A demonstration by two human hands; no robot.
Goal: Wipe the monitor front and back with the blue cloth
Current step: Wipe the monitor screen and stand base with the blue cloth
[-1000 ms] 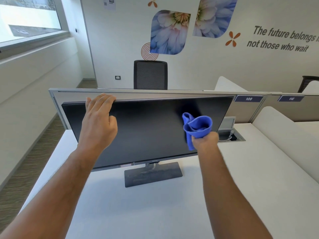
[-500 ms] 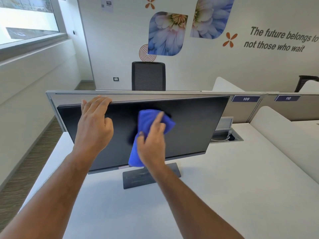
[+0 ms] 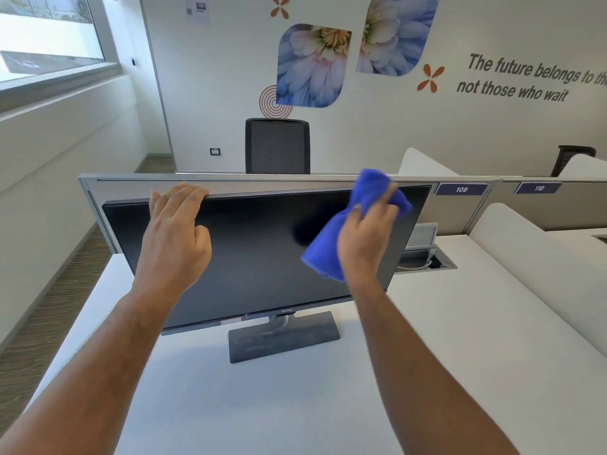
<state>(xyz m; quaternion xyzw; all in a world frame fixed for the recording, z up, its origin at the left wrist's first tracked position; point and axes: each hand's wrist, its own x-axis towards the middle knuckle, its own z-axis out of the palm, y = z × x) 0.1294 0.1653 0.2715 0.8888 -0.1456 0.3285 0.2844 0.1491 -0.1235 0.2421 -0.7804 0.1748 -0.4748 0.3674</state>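
The monitor (image 3: pixel 256 257) is a wide, flat, dark panel with a glossy black screen and thin bezel, mounted on a short neck over a rectangular grey base (image 3: pixel 284 338); it stands upright on the matte white table (image 3: pixel 262 405), directly in front of a grey partition (image 3: pixel 230 185). The cloth (image 3: pixel 331 244) is a soft, fuzzy blue fabric, bunched into folds, and lies against the upper right area of the screen, its top reaching the monitor's upper edge. The right hand (image 3: pixel 364 241) holds the cloth, with fingers (image 3: pixel 389 195) curled round the bunched fabric; this hand is motion-blurred. The left hand (image 3: pixel 174 238) rests on the upper left of the monitor, its fingers hooked over the top edge and the thumb lying on the screen face. Both forearms cover parts of the screen and the table. Right of the monitor, a recessed cable box (image 3: pixel 423 257) with an open lid sits in the table. Labels reading 109 (image 3: pixel 461 189) and 110 (image 3: pixel 538 188) are fixed to the partition. A black mesh chair (image 3: pixel 277 146) stands behind the partition, before a wall with flower graphics (image 3: pixel 312 65).
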